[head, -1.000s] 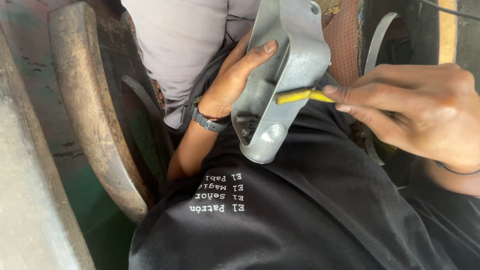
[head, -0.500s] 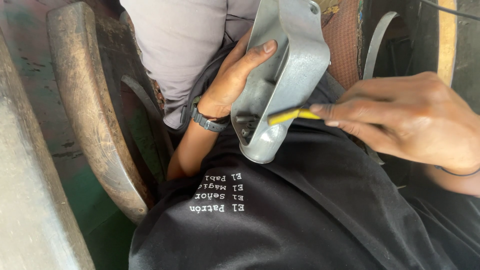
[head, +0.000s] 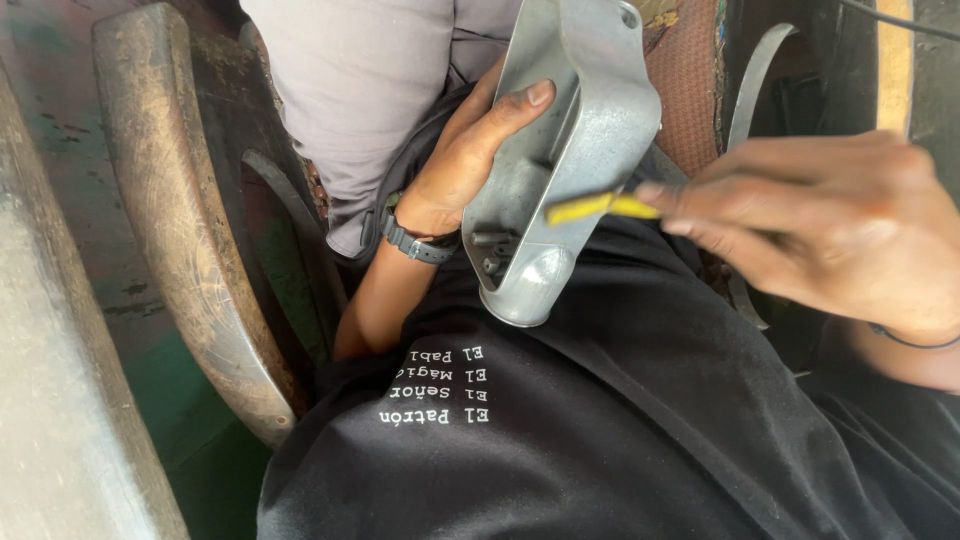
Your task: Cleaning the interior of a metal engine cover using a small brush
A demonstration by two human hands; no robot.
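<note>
Left hand is clamped on a hollow grey cast-metal housing; right hand pinches a thin yellow tool against its rim, above the black shirt.

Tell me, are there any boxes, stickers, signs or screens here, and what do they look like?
No boxes, stickers, signs or screens.
Printed patch: a few short rows of small white letters on the black shirt, just below the grey metal part that the left hand holds; it appears upside down from this view.
</note>
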